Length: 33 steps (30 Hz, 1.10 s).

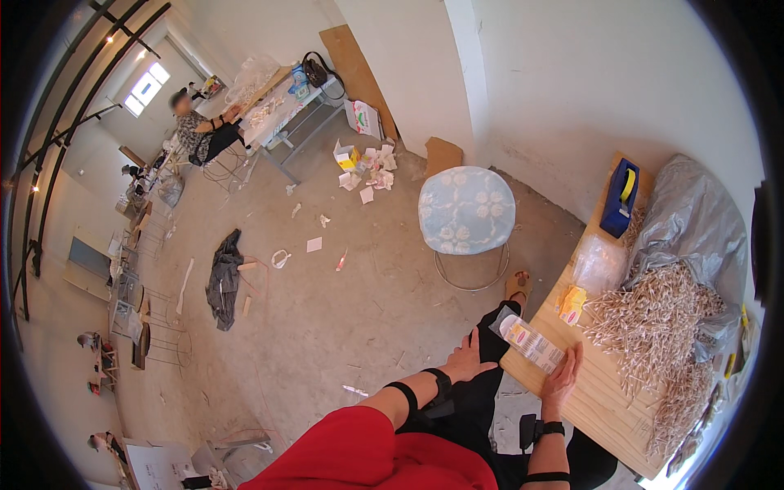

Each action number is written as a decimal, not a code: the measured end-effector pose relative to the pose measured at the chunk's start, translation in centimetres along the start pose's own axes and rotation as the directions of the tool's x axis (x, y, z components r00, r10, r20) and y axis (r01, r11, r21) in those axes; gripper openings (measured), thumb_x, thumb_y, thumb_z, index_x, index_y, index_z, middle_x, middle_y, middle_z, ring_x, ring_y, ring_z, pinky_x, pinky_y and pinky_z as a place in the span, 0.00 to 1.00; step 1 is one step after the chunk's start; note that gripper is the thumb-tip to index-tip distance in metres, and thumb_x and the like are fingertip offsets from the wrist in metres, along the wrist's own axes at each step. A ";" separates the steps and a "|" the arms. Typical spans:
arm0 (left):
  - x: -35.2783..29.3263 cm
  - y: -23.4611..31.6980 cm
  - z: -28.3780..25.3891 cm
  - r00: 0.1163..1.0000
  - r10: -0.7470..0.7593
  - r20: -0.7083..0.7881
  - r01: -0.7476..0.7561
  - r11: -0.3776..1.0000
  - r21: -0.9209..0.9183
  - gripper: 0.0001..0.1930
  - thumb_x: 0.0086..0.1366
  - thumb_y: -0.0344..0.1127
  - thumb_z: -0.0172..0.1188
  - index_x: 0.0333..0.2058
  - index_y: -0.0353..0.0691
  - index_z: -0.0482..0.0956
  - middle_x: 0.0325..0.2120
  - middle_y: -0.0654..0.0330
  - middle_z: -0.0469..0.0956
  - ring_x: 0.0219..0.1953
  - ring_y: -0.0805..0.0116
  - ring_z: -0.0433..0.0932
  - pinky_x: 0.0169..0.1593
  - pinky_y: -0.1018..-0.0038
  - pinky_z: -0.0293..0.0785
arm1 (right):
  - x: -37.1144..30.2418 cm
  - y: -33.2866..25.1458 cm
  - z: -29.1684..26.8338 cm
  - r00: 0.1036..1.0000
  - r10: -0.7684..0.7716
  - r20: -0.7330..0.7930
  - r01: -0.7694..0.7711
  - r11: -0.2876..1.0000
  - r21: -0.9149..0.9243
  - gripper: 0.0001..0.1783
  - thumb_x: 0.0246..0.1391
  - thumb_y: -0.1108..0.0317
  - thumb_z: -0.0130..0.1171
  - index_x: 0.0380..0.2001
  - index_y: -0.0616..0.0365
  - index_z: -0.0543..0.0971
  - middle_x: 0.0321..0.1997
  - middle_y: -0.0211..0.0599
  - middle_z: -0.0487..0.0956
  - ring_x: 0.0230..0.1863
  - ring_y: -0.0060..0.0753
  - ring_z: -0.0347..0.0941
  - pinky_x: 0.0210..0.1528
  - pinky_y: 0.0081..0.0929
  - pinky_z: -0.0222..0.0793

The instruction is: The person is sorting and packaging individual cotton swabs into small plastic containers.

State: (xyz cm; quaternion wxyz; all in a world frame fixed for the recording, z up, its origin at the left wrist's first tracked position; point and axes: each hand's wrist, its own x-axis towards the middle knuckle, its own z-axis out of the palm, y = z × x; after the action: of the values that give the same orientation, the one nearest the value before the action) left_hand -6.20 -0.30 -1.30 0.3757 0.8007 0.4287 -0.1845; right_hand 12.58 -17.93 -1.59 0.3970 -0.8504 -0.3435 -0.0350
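Note:
My left hand (466, 360) rests on my black-trousered leg, fingers spread and holding nothing. A flat clear packet (532, 344) with a white, red and yellow printed card lies across the corner of the wooden table (608, 412), one end reaching past the edge. My right hand (562, 374) touches its near end, fingers stretched out; the thumb is hard to make out. Beyond it lie a small yellow and white packet (572, 305) and a stack of clear plastic bags (599, 265). A large heap of cotton swabs (653, 322) covers the table's right side.
A blue tape dispenser (619, 200) stands at the table's far end, beside a grey plastic bag (694, 214). Ahead is a stool (466, 211) with a light blue cover. Paper scraps and a dark cloth (223, 279) litter the floor. Another person (200, 131) sits at a distant table.

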 end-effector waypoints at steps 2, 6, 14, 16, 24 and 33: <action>0.1 -0.1 0.1 1.000 0.000 -0.003 0.000 1.000 -0.001 0.63 0.58 0.70 0.59 0.70 0.35 0.27 0.65 0.34 0.54 0.53 0.31 0.72 0.57 0.51 0.71 | 0.0 0.0 0.0 1.000 -0.002 -0.001 0.002 1.000 -0.003 0.18 0.63 0.78 0.46 0.55 0.66 0.71 0.69 0.56 0.64 0.67 0.59 0.62 0.66 0.43 0.63; 0.0 0.1 0.2 1.000 -0.003 -0.001 0.003 1.000 0.003 0.63 0.58 0.69 0.59 0.70 0.35 0.27 0.65 0.35 0.54 0.53 0.31 0.72 0.57 0.51 0.71 | 0.1 0.0 -0.1 1.000 0.001 0.003 -0.001 1.000 -0.004 0.18 0.63 0.79 0.45 0.55 0.65 0.71 0.69 0.55 0.64 0.68 0.58 0.62 0.66 0.43 0.62; 0.7 -0.4 1.1 0.998 0.032 -0.058 -0.033 0.999 -0.007 0.63 0.57 0.68 0.61 0.71 0.36 0.28 0.64 0.34 0.55 0.54 0.31 0.71 0.57 0.51 0.71 | -0.1 0.8 -0.1 1.000 -0.005 -0.001 0.005 0.999 -0.044 0.18 0.63 0.79 0.45 0.55 0.65 0.70 0.69 0.58 0.63 0.68 0.60 0.61 0.68 0.44 0.61; 0.9 -1.1 1.8 0.988 0.061 -0.141 -0.070 0.996 -0.056 0.64 0.56 0.67 0.63 0.71 0.36 0.29 0.63 0.34 0.56 0.54 0.32 0.71 0.57 0.52 0.71 | -0.4 2.0 0.7 0.995 -0.096 0.033 0.099 0.990 -0.096 0.19 0.62 0.79 0.45 0.56 0.65 0.70 0.69 0.58 0.63 0.69 0.60 0.60 0.69 0.44 0.60; 0.7 -0.8 0.6 1.000 0.015 -0.025 -0.015 1.000 -0.014 0.64 0.56 0.72 0.59 0.70 0.33 0.29 0.65 0.31 0.53 0.56 0.28 0.70 0.59 0.48 0.68 | 0.4 1.4 1.3 1.000 -0.015 -0.006 0.015 0.999 0.031 0.18 0.63 0.78 0.45 0.56 0.66 0.70 0.68 0.58 0.64 0.68 0.58 0.61 0.68 0.44 0.61; 0.6 -1.1 2.0 0.996 0.035 -0.087 -0.036 0.999 -0.007 0.63 0.56 0.68 0.61 0.71 0.35 0.31 0.63 0.32 0.55 0.55 0.31 0.71 0.57 0.49 0.70 | -0.3 1.1 0.4 0.999 -0.037 0.012 0.037 0.999 -0.016 0.18 0.63 0.79 0.44 0.55 0.67 0.70 0.68 0.59 0.64 0.68 0.61 0.60 0.69 0.45 0.59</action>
State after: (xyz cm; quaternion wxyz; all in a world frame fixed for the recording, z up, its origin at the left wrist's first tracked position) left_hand -6.73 -1.08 -3.46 0.3635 0.8137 0.4313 -0.1409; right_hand 12.94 -18.23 -2.67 0.3873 -0.8472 -0.3614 -0.0400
